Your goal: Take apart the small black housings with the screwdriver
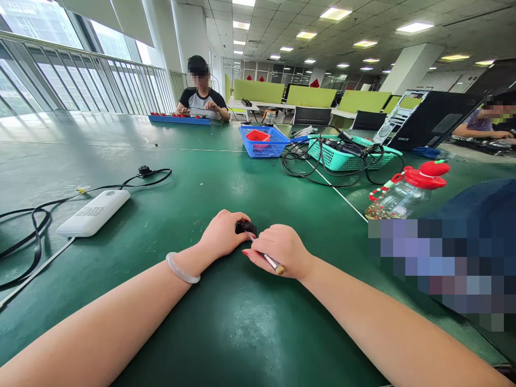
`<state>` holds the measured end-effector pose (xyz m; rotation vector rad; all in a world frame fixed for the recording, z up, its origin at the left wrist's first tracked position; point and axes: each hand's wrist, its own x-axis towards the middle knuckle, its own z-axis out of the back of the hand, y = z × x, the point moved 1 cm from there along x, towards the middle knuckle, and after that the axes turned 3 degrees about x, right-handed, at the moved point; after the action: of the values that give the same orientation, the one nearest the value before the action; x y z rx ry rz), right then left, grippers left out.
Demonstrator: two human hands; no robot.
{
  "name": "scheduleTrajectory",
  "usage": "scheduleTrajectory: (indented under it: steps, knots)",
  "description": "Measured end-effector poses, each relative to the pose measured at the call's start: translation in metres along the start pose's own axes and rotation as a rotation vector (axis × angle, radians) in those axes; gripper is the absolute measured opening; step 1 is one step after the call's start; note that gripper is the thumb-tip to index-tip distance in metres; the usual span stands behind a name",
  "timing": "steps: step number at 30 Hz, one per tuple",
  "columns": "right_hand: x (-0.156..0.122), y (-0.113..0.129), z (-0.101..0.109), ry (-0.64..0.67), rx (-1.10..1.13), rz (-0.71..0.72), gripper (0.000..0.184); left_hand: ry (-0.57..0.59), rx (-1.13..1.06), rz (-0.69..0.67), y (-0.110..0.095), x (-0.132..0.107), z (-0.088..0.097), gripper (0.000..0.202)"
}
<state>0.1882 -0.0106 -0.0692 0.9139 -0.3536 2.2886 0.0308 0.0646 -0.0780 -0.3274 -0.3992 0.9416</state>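
Observation:
On the green table, my left hand (223,235) is closed around a small black part (244,227), holding it between thumb and fingers near the tabletop. My right hand (282,250) grips a slim precision screwdriver (271,262) with a silvery handle and a gold-coloured end pointing back toward me. The screwdriver's thin shaft slants forward to the near face of the black part. Its very tip is too small to make out, and some of the part is hidden by my fingers. A pale bangle (182,269) circles my left wrist.
A white power bank (94,213) with cables lies left. Farther off are a blue basket (264,150) with a red tray, a teal basket (334,160) of black cables, and a red-lidded bottle (407,196). Across the table sits a person (202,97) behind a blue rack (179,120).

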Motion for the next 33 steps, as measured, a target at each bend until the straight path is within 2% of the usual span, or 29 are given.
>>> scheduleTrajectory:
  steps: [8, 14, 20, 26, 29, 33]
  knots:
    - [0.001, -0.002, 0.001, 0.056, 0.057, -0.093, 0.041, -0.001, -0.001, 0.010, 0.004, 0.001, 0.001, 0.026]
    - [0.001, 0.002, -0.003, 0.123, -0.025, -0.064, 0.036, 0.007, -0.024, 0.009, 0.006, 0.004, 0.004, 0.027]
    - [0.000, -0.002, -0.001, 0.064, -0.027, -0.020, 0.039, 0.035, -0.026, -0.018, 0.006, 0.004, 0.002, 0.031]
    - [-0.001, -0.004, 0.002, -0.051, -0.059, -0.011, 0.040, 0.048, -0.052, -0.060, 0.004, 0.003, 0.003, 0.037]
    - [-0.001, -0.008, 0.004, -0.066, -0.005, -0.129, 0.038, 0.055, -0.058, -0.054, 0.004, 0.002, 0.003, 0.043]
    - [-0.003, -0.019, 0.003, -0.091, 0.198, -0.434, 0.031, 0.067, -0.060, -0.019, 0.004, 0.002, 0.003, 0.056]
